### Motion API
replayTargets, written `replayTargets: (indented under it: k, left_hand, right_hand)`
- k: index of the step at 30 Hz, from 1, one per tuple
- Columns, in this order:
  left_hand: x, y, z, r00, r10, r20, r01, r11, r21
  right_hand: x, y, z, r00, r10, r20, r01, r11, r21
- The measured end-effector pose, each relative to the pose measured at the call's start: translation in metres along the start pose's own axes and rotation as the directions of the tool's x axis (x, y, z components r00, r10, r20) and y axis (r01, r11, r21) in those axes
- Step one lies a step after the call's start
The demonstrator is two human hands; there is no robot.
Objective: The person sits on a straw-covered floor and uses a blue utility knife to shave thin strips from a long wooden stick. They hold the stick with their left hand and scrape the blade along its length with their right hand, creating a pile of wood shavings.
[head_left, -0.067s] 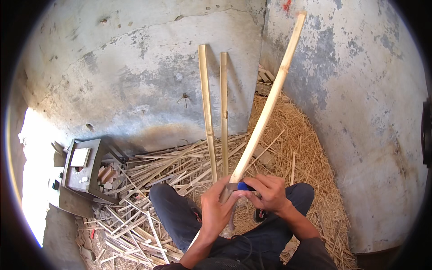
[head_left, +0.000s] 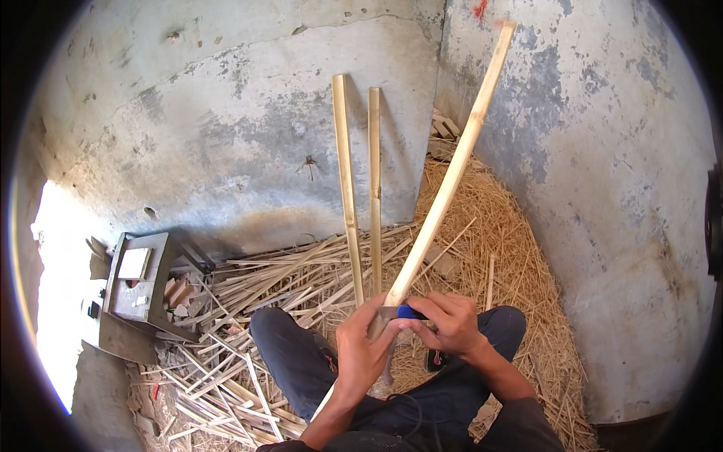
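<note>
A long, pale bamboo strip [head_left: 452, 173] slants up and away to the right from my hands. My left hand [head_left: 361, 345] is closed around its near part, between my knees. In my right hand [head_left: 453, 325] is the blue handle of a knife [head_left: 407, 311], gripped by fingers and thumb. Its grey blade lies across the strip, close to my left fingers. My left thumb reaches toward the handle end of the blade. Part of the strip is hidden behind my left hand, and a pale length of it shows below my left wrist.
Two bamboo strips [head_left: 344, 151] stand upright against the worn wall [head_left: 226, 113]. Cut strips [head_left: 279, 279] lie heaped on the floor ahead and left. Curly shavings [head_left: 512, 226] pile up along the right wall [head_left: 602, 188]. A small wooden stand [head_left: 157, 260] sits at the left beside a bright opening.
The far end of the bamboo strip has shifted slightly right. Both hands and the knife stay almost in place.
</note>
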State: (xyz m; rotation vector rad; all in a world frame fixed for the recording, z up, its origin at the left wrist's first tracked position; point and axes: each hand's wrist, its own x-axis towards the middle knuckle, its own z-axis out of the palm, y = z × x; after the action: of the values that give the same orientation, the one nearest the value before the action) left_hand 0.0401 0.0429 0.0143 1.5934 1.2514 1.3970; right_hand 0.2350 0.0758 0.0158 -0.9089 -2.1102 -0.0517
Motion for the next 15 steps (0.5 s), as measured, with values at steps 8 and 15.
replayTargets:
  k: [8,15]
  left_hand:
    - [-0.003,-0.016,0.005,0.998,-0.059,-0.020,0.058,0.997,-0.048]
    - [-0.018,-0.014,0.005,0.992,-0.124,-0.008,0.124,0.992,-0.011]
  right_hand:
    - [-0.003,0.006,0.003,0.992,0.093,-0.085,-0.096,0.995,-0.023]
    - [0.017,0.033,-0.023,0.955,0.212,-0.208,-0.217,0.976,-0.001]
